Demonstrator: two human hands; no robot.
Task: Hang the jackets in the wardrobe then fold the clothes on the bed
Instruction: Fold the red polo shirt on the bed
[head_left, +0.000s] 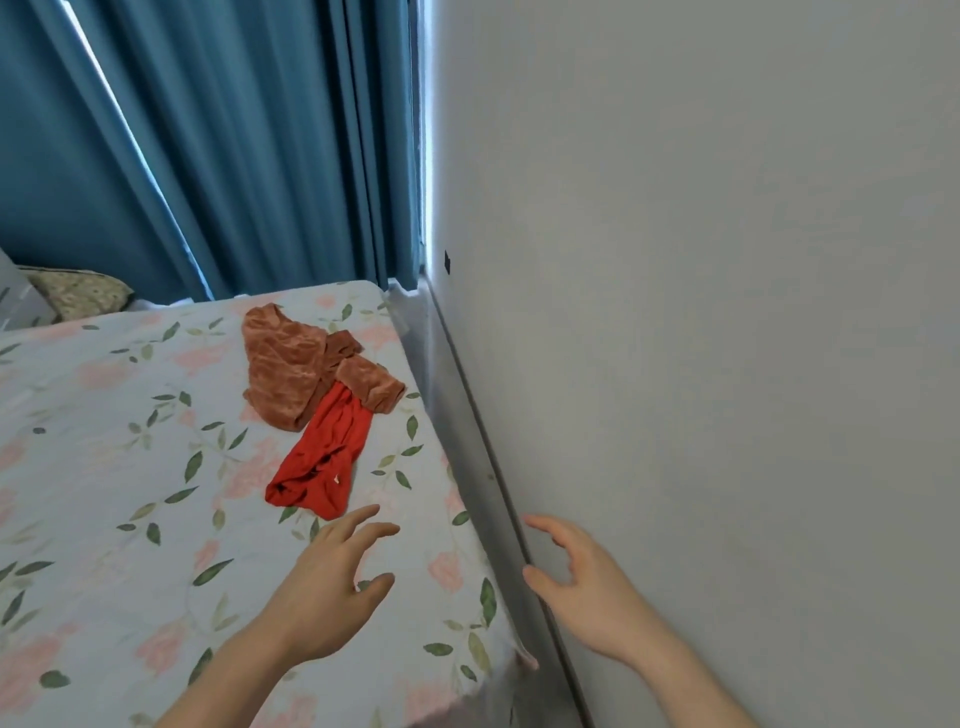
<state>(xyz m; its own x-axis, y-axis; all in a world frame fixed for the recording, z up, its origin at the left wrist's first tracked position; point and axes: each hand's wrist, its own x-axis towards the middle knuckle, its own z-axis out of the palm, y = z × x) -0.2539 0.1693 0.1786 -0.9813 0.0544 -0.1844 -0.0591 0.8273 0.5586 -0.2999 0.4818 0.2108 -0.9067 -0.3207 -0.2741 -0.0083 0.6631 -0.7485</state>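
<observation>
A crumpled red garment (321, 460) lies on the floral bed sheet (104, 467), near the bed's right edge. A rust-brown velvet garment (291, 364) lies partly over its far end. My left hand (327, 587) hovers over the sheet just short of the red garment, fingers spread and empty. My right hand (582, 582) is held in the air over the gap between bed and wall, fingers loosely spread, holding nothing.
A grey wall (727, 312) runs close along the bed's right side, leaving a narrow gap. Blue curtains (234, 145) hang behind the bed. A patterned pillow (78, 296) sits at the far left.
</observation>
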